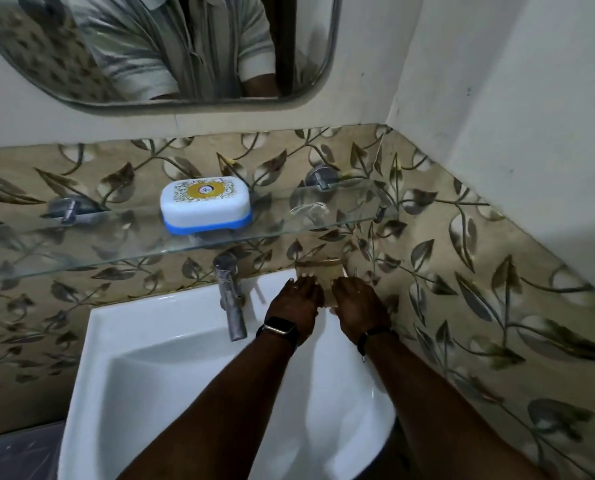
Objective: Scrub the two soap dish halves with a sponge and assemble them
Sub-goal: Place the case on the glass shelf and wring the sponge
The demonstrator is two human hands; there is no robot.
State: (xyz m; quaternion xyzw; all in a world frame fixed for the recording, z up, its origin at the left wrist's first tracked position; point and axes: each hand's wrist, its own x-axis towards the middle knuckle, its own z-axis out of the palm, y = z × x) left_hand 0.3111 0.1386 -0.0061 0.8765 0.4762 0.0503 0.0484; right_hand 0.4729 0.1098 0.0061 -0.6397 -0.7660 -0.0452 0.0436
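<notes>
The soap dish stands closed on the glass shelf, its white lid with a yellow label sitting on its blue base. Both my hands are lower down, at the back right corner of the white sink. My left hand, with a watch on the wrist, lies palm down with its fingers stretched out. My right hand lies the same way beside it. Between and under the fingertips sits a flat tan thing, possibly the sponge; it is blurred. Neither hand is closed around it.
A metal tap rises at the sink's back, just left of my left hand. The glass shelf overhangs the tap on two metal brackets. A mirror hangs above. The leaf-patterned tiled wall is close on the right.
</notes>
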